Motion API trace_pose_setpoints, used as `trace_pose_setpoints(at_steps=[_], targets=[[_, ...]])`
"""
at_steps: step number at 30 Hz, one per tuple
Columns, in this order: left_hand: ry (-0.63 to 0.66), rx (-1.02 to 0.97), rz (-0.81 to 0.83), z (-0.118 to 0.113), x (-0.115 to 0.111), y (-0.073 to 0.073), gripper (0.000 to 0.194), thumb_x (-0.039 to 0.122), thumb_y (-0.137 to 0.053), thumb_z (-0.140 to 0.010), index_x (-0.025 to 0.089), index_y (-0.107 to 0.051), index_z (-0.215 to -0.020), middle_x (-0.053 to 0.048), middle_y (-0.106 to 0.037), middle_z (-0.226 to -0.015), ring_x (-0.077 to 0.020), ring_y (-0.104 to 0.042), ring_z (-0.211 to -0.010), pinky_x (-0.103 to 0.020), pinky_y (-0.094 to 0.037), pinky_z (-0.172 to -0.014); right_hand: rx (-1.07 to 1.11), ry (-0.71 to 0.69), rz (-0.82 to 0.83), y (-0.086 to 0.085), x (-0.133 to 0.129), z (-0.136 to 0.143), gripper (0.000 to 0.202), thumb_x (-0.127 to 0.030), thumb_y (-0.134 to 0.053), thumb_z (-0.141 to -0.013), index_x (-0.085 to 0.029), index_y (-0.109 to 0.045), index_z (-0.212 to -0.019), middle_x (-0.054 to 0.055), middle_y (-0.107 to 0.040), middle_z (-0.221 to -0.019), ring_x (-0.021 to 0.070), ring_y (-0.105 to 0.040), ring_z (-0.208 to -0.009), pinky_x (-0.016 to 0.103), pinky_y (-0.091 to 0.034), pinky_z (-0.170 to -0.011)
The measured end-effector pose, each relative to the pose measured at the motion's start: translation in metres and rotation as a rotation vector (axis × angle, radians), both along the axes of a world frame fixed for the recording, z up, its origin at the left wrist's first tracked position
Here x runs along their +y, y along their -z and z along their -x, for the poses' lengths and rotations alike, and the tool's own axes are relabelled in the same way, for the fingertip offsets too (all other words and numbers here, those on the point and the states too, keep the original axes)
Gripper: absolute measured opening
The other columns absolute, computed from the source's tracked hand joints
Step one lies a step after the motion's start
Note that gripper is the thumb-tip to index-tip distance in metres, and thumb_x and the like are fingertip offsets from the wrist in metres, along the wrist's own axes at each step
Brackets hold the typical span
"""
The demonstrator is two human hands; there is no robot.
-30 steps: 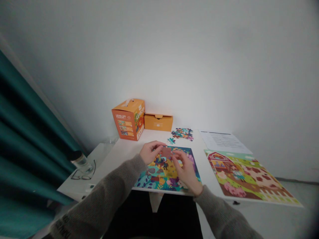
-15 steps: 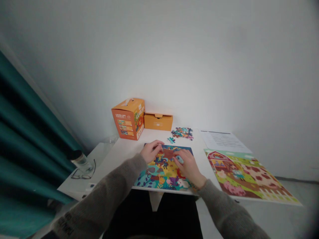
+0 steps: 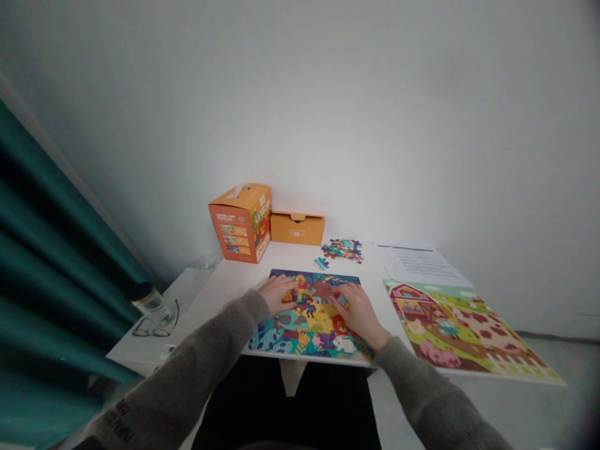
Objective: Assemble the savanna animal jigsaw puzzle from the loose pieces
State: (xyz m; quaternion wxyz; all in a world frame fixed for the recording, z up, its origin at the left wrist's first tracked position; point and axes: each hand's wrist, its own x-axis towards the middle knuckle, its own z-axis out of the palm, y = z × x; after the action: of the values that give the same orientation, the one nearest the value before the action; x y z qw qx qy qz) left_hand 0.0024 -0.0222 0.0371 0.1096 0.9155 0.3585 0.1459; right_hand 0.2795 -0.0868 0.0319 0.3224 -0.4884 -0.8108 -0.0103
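Note:
A colourful jigsaw puzzle (image 3: pixel 304 331) with animals and plants lies flat at the front of the white table, most of its picture joined. A plain brown patch (image 3: pixel 322 290) shows in its upper middle, between my hands. My left hand (image 3: pixel 278 295) rests on the puzzle's upper left part, fingers stretched out and holding nothing visible. On the right part lies my right hand (image 3: pixel 359 310), its fingers bent and its thumb apart from them. Its fingertips touch the surface near the brown patch. A bit of the picture shows in the gap between thumb and fingers.
Loose puzzle pieces (image 3: pixel 344 250) lie behind the puzzle, with a small joined clump (image 3: pixel 321 263) nearer. An orange puzzle box (image 3: pixel 241 225) and an open yellow box (image 3: pixel 297 229) stand by the wall. A farm picture (image 3: pixel 469 331), printed paper (image 3: pixel 422 262), glasses (image 3: pixel 152 328) and a jar (image 3: pixel 157 307) lie around.
My left hand has drawn back left and slightly down, uncovering more of the puzzle's upper part. My right hand has shifted slightly to the right.

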Motion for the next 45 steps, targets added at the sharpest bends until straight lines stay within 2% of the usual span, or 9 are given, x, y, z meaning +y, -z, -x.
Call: trace_pose_setpoints(at_steps=[4, 13, 20, 27, 35, 40, 45], targets=[[0.008, 0.044, 0.009, -0.001, -0.003, -0.001, 0.023, 0.032, -0.075, -0.08, 0.021, -0.063, -0.096, -0.005, -0.066, -0.106, -0.0255, -0.054, -0.102, -0.035, -0.038, -0.086, 0.006, -0.005, 0.02, -0.001, 0.002, 0.0, 0.007, -0.026, -0.059, -0.095, -0.022, -0.065, -0.097, 0.005, -0.071, -0.09, 0.0248, -0.062, -0.09, 0.039, -0.044, -0.081], [0.018, 0.048, 0.057, -0.002, -0.006, 0.003, 0.023, 0.026, -0.075, -0.077, 0.022, -0.063, -0.096, -0.004, -0.065, -0.11, -0.0267, -0.054, -0.106, -0.044, -0.036, -0.099, 0.007, 0.007, 0.038, 0.003, 0.005, 0.0, 0.007, -0.025, -0.059, -0.095, -0.022, -0.064, -0.097, 0.005, -0.07, -0.09, 0.0246, -0.061, -0.091, 0.038, -0.044, -0.082], [0.049, 0.042, 0.003, 0.0, -0.006, 0.004, 0.02, 0.027, -0.073, -0.078, 0.02, -0.063, -0.093, -0.006, -0.064, -0.105, -0.0252, -0.054, -0.101, -0.039, -0.037, -0.093, -0.002, 0.012, 0.046, 0.002, 0.006, 0.001, 0.005, -0.024, -0.06, -0.094, -0.021, -0.064, -0.095, 0.005, -0.071, -0.09, 0.0242, -0.061, -0.089, 0.038, -0.043, -0.082], [0.052, 0.008, 0.037, 0.006, -0.007, 0.003, 0.027, 0.023, -0.074, -0.074, 0.02, -0.06, -0.097, -0.005, -0.065, -0.107, -0.0252, -0.055, -0.101, -0.034, -0.039, -0.088, -0.019, 0.008, 0.053, 0.0, 0.004, 0.004, 0.005, -0.024, -0.059, -0.094, -0.022, -0.064, -0.093, 0.005, -0.071, -0.091, 0.0234, -0.062, -0.089, 0.037, -0.042, -0.083], [0.092, -0.053, 0.082, 0.006, -0.011, 0.009, 0.021, 0.019, -0.072, -0.076, 0.021, -0.063, -0.094, -0.004, -0.065, -0.106, -0.0245, -0.056, -0.104, -0.035, -0.039, -0.091, -0.099, -0.001, 0.12, 0.0, 0.025, 0.022, 0.004, -0.021, -0.065, -0.091, -0.022, -0.065, -0.095, 0.006, -0.072, -0.098, 0.0237, -0.063, -0.096, 0.036, -0.042, -0.086], [0.122, -0.106, 0.097, 0.012, -0.017, 0.014, 0.018, 0.018, -0.074, -0.077, 0.021, -0.067, -0.093, -0.005, -0.063, -0.107, -0.024, -0.055, -0.107, -0.036, -0.042, -0.095, -0.156, -0.037, 0.135, 0.007, 0.036, 0.036, 0.005, -0.022, -0.068, -0.089, -0.021, -0.066, -0.094, 0.005, -0.071, -0.093, 0.023, -0.061, -0.094, 0.034, -0.04, -0.085], [0.122, -0.11, 0.093, 0.014, -0.02, 0.013, 0.014, 0.018, -0.075, -0.079, 0.022, -0.071, -0.092, -0.005, -0.063, -0.103, -0.0237, -0.057, -0.107, -0.036, -0.043, -0.097, -0.192, -0.054, 0.126, 0.011, 0.04, 0.046, 0.006, -0.022, -0.071, -0.088, -0.021, -0.066, -0.092, 0.005, -0.071, -0.093, 0.0239, -0.06, -0.095, 0.035, -0.04, -0.086]])
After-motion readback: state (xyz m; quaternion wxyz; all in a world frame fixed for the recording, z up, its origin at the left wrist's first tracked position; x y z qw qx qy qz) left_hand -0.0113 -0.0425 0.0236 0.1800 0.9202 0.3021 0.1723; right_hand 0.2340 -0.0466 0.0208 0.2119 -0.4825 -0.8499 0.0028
